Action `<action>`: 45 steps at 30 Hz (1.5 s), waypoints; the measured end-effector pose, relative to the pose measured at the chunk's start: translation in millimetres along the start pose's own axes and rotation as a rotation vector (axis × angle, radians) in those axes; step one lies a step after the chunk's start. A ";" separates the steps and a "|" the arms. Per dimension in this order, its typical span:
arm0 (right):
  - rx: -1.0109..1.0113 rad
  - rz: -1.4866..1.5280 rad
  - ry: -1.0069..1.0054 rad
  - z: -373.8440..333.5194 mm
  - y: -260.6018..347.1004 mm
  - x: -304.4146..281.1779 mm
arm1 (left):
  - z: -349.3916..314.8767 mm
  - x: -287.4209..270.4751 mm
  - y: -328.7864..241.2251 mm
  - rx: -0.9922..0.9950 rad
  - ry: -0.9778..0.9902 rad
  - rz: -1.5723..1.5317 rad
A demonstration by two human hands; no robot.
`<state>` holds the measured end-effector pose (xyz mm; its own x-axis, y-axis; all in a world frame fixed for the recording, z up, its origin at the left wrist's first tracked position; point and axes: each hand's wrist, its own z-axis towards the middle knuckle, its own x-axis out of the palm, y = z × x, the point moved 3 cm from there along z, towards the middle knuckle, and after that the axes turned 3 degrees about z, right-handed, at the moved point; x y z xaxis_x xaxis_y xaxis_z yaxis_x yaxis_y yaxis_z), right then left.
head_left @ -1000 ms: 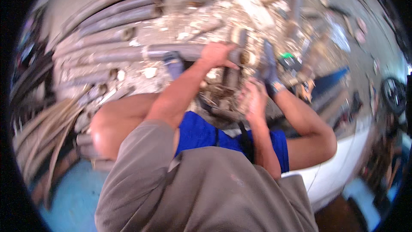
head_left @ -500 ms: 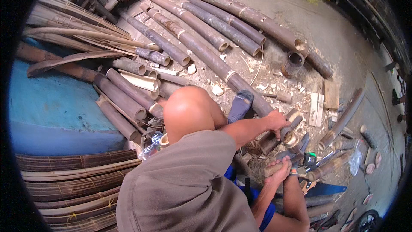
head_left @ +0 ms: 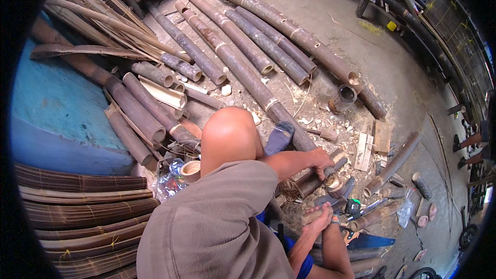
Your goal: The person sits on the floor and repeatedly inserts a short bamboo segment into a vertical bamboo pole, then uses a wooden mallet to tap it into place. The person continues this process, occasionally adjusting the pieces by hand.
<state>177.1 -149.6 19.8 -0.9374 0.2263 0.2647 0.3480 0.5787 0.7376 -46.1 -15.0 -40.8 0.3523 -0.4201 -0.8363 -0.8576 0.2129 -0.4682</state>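
Observation:
A long brown bamboo pole [head_left: 240,75] slants from the far left toward me. My left hand [head_left: 321,161] is wrapped round its near part, just behind the pale cut end [head_left: 333,180]. Closer in, my right hand [head_left: 319,215] is closed round a light wooden handle [head_left: 310,218]. A dark knife blade [head_left: 330,200] shows just beyond that fist, below the pole's end. Another bare limb with a band at its narrow end lies right beside this hand. Under the pole's near end, a short bamboo piece [head_left: 309,182] is partly hidden by my left arm.
Several bamboo poles [head_left: 274,46] lie farther off among pale shavings. On the right are a handsaw [head_left: 369,241], a tape measure [head_left: 353,205] and loose bamboo pieces [head_left: 395,165]. Bundled slats [head_left: 85,217] are stacked at left. Another person's legs [head_left: 471,142] show at the right edge.
The whole view has shifted, so most nearby things sit farther left. Another person's legs have come into view at right. Both hands keep their holds.

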 end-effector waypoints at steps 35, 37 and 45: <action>-0.044 -0.026 -0.041 2.6 1.2 7.2 | -0.4 -1.1 17.5 0.095 -0.004 0.077; -0.008 -0.046 -0.038 -0.1 3.6 12.4 | -1.7 -5.5 15.2 0.086 0.026 0.079; 0.067 0.031 -0.041 3.5 -7.9 38.2 | -10.6 -11.3 2.6 0.042 0.009 0.038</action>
<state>138.6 -142.8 21.9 -0.9253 0.2762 0.2600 0.3783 0.6218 0.6858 -56.3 -19.0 -29.5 0.3158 -0.4188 -0.8514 -0.8540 0.2655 -0.4474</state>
